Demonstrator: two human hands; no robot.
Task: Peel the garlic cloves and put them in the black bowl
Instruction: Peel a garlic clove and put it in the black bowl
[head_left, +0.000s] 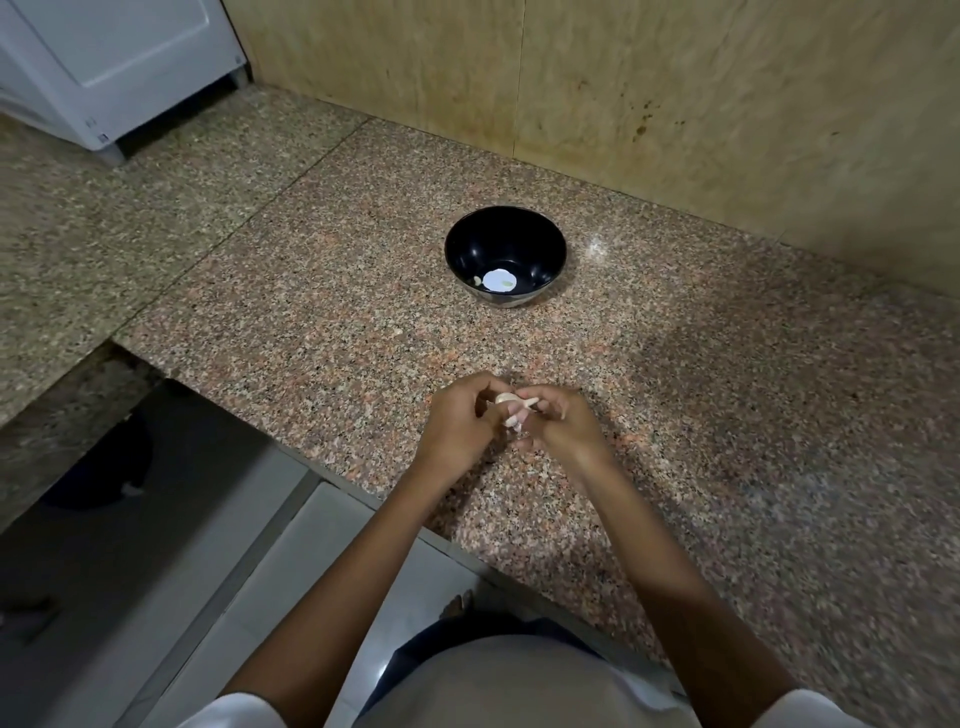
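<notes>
Speckled stone tabletop (322, 322) holds the black bowl (505, 255) while both hands, left hand (457, 421) and right hand (558, 423), pinch one garlic clove (511, 402) together, peeling it; next its skin probably needs pulling off.

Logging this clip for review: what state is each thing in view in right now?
left hand: fingers curled, grips the garlic clove.
right hand: fingers curled, pinches the same clove.
garlic clove: held between both hands just above the counter; how much skin remains cannot be told.
black bowl: upright on the counter, apart from the hands.
pale piece: lies in the bowl's bottom, likely a peeled clove.
</notes>
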